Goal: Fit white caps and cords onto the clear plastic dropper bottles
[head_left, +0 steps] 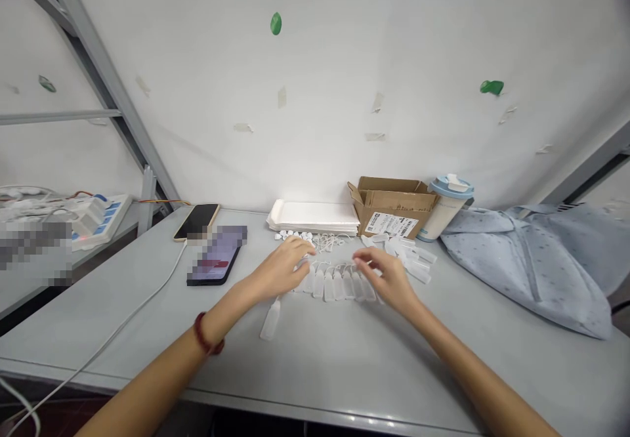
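Nearest the camera, two bare forearms reach in from the bottom edge of the head view, the left one wearing a dark red bracelet (209,336) at the wrist. At centre frame, the left hand (285,266) hovers palm down over the left end of a row of translucent tags (337,287), its fingers bent and its thumb apart from them; I cannot tell whether it grips anything. At centre right, the right hand (386,276) curls at the row's other end, thumb and forefinger close together; whether they pinch a string is too small to tell. The row lies on the grey tabletop (339,365), its pieces side by side with thin loops at their tops. One single tag (270,321) lies below the left hand. Just above the row sit white strings (331,243) and small white pieces (294,235), with a white stack (315,215) behind them. Right of the stack stand an open cardboard box (394,204) and a blue-lidded cup (440,217), with loose translucent pieces (416,266) in front. Two phones (217,261) lie at left; pale blue fabric (531,266) spreads at right.
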The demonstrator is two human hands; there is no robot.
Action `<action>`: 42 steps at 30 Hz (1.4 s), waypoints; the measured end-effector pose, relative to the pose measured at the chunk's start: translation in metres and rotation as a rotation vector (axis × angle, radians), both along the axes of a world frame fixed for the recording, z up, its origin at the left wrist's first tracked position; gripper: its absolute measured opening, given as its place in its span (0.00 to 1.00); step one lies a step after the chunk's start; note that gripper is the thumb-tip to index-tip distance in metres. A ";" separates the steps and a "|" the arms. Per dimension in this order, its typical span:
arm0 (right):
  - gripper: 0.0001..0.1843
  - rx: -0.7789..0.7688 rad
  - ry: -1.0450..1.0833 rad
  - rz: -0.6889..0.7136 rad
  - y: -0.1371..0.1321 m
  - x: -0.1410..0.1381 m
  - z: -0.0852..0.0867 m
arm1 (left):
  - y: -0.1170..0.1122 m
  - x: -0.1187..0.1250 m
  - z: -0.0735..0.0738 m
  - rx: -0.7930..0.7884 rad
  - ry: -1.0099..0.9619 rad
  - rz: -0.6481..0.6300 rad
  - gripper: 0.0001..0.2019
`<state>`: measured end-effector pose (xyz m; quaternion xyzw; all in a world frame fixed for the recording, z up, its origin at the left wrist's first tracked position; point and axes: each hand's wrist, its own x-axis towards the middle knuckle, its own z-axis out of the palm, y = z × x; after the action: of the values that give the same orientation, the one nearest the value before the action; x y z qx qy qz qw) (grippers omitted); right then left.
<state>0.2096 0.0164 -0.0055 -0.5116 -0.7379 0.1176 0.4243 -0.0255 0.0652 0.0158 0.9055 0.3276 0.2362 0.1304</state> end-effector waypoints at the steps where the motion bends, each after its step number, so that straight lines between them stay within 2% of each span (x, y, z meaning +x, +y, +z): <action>1: 0.10 0.046 -0.051 -0.066 0.008 0.013 -0.003 | 0.011 0.009 -0.002 -0.002 0.017 0.000 0.14; 4: 0.13 0.115 -0.288 -0.079 0.027 0.046 -0.014 | 0.034 0.033 -0.006 0.016 0.047 -0.041 0.17; 7: 0.17 0.083 -0.489 -0.090 0.034 0.060 -0.023 | 0.043 0.049 -0.010 0.062 0.127 -0.057 0.18; 12: 0.17 -0.063 -0.767 -0.192 0.032 0.052 -0.031 | 0.047 0.062 -0.017 0.114 0.331 -0.021 0.16; 17: 0.18 -0.097 -0.769 -0.204 0.030 0.047 -0.032 | 0.048 0.067 -0.020 0.132 0.404 -0.024 0.12; 23: 0.22 -0.097 -0.701 -0.208 0.031 0.050 -0.030 | 0.046 0.058 -0.014 0.107 0.345 -0.002 0.13; 26: 0.19 -0.076 -0.627 -0.227 0.030 0.050 -0.027 | 0.043 0.048 -0.010 0.095 0.276 0.025 0.14; 32: 0.13 0.012 -0.457 -0.259 0.023 0.040 -0.014 | 0.031 0.022 -0.008 -0.043 -0.110 0.146 0.14; 36: 0.11 0.034 -0.115 -0.159 0.008 0.020 -0.002 | 0.022 0.015 -0.007 -0.095 -0.297 0.208 0.11; 42: 0.10 -0.072 0.092 -0.048 -0.017 -0.009 0.008 | 0.006 0.030 -0.002 -0.402 -0.502 0.145 0.08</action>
<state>0.2011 -0.0010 0.0021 -0.5381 -0.7005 0.1571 0.4417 0.0044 0.0710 0.0134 0.7494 0.3891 0.3912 0.3659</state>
